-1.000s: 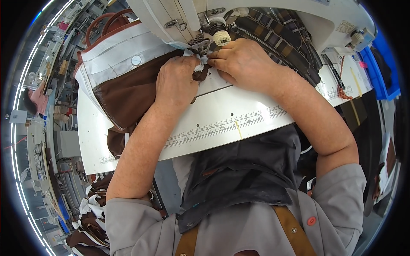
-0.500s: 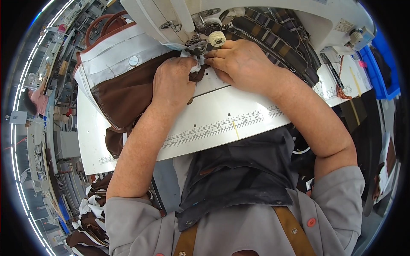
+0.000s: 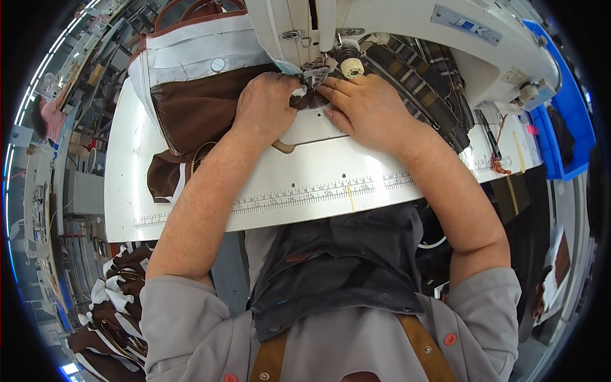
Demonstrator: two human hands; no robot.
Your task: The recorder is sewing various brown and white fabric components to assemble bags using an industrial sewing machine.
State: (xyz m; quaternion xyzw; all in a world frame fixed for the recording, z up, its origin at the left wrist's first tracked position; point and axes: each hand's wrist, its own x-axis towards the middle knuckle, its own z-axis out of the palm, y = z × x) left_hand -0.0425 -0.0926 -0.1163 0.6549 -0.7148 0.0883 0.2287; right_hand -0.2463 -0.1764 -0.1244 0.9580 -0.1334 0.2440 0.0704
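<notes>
A brown fabric bag (image 3: 197, 111) with a white upper panel and reddish-brown handles lies on the white sewing machine bed. Part of its brown cloth runs to the presser foot (image 3: 316, 73). My left hand (image 3: 264, 107) is closed on this cloth just left of the foot, with a bit of white lining at its fingertips. From the right, my right hand (image 3: 369, 111) presses its stretched fingertips on the brown cloth beside the foot, thumb apart from the fingers. The needle point and the seam are hidden between the hands.
The machine arm (image 3: 407, 25) spans the top. Dark plaid cloth with a zipper (image 3: 417, 83) lies right of the foot. A black pen-like tool (image 3: 490, 137) and a blue bin (image 3: 560, 127) are farther right. A printed ruler (image 3: 305, 196) edges the bed. Brown and white pieces (image 3: 114, 312) pile at lower left.
The view has shifted and tilted. The brown cloth lies flatter at the foot, and my right thumb now shows apart from the fingers. More of the bag's lower zipped part shows beside my left forearm.
</notes>
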